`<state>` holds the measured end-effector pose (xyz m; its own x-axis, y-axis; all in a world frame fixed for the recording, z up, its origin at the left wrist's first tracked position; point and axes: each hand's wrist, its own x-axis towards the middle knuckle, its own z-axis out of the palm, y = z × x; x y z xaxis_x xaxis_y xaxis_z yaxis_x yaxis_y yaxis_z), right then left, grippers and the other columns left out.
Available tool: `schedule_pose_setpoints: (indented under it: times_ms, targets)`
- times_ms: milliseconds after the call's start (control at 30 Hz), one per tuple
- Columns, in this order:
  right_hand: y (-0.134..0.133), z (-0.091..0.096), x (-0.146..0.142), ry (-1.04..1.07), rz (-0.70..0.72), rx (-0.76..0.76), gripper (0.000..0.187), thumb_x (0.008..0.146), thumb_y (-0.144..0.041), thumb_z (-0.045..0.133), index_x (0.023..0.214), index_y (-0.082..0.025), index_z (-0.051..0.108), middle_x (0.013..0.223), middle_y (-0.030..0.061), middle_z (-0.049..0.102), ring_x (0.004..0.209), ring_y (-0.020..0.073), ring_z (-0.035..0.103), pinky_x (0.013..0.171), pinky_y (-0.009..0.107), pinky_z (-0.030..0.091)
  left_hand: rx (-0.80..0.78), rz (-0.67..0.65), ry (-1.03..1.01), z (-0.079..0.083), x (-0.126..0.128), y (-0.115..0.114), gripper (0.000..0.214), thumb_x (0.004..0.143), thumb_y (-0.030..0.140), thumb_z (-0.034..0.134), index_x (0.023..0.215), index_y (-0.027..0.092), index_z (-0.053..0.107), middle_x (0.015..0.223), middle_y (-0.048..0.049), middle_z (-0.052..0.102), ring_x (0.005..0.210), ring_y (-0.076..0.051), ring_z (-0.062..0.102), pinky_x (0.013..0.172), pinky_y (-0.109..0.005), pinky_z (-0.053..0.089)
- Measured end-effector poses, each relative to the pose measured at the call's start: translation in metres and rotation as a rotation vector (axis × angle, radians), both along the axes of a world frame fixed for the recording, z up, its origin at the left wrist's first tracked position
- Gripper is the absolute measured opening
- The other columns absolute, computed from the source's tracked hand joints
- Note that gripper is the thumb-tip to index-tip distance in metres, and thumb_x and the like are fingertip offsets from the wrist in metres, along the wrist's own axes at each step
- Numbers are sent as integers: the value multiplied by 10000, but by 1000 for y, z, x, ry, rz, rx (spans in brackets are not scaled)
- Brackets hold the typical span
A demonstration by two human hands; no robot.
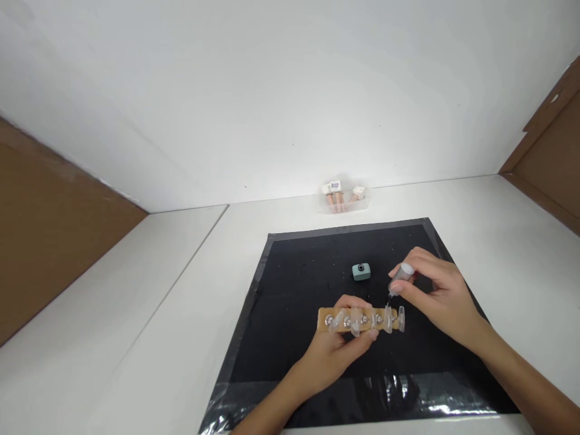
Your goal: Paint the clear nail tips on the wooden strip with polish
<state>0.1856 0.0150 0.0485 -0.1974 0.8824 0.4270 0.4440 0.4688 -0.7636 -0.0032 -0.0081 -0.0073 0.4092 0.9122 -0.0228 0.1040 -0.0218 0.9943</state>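
One tan strip [322, 320], in left hand [335, 355], near right hand [437, 291]

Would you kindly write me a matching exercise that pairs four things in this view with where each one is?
Things
1. tan strip with clear nail tips
2. grey brush cap
3. teal bottle
4. clear plastic bin

Places
A. on the black mat, apart from both hands
B. between the thumb and fingers of the right hand
C. beyond the mat's far edge, near the white wall
D. in the left hand

Right pairs: 1-D; 2-B; 3-A; 4-C
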Motion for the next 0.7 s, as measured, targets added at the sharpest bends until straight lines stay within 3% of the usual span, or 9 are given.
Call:
schedule_pose_setpoints:
  times_ms: [200, 300, 433, 533, 700]
  targets:
    - [-2, 1, -1, -1, 189, -11, 253, 839, -366, 565, 651, -197, 589, 564, 3, 514, 564, 149, 476, 489, 271, 405, 25, 10, 30, 0, 0, -1, 144, 760, 281, 607, 868, 205, 548, 842, -11, 574, 720, -134, 578, 685, -259, 482]
    - [-1, 0, -2, -46, 116, 1, 250, 828, -343, 576, 625, -197, 579, 561, 6, 514, 570, 154, 469, 500, 280, 402, 13, -7, 13, 0, 1, -1, 144, 767, 280, 600, 875, 206, 540, 827, -5, 571, 695, -127, 572, 675, -256, 481]
    - [3, -4, 1, -19, -82, -7, 217, 810, -284, 590, 611, -201, 574, 622, 22, 575, 580, 158, 488, 531, 292, 410, 6, -14, 30, -2, 0, -1, 174, 768, 265, 600, 914, 209, 522, 832, -3, 574, 684, -120, 571, 663, -249, 475]
    - [8, -13, 2, 45, -197, -14, 107, 804, -266, 591, 722, -209, 629, 629, 11, 573, 613, 170, 498, 580, 305, 424, 24, -28, 48, -2, 1, -1, 165, 771, 257, 594, 909, 205, 521, 812, -2, 577, 679, -119, 572, 664, -248, 475]
    - [20, -33, -1, 59, -155, -105, 137, 834, -270, 549, 879, -209, 663, 710, 20, 605, 662, 176, 518, 602, 306, 436, 26, -19, 27, 2, 2, -1, 152, 752, 240, 601, 879, 204, 526, 821, -9, 579, 671, -116, 570, 679, -258, 491]
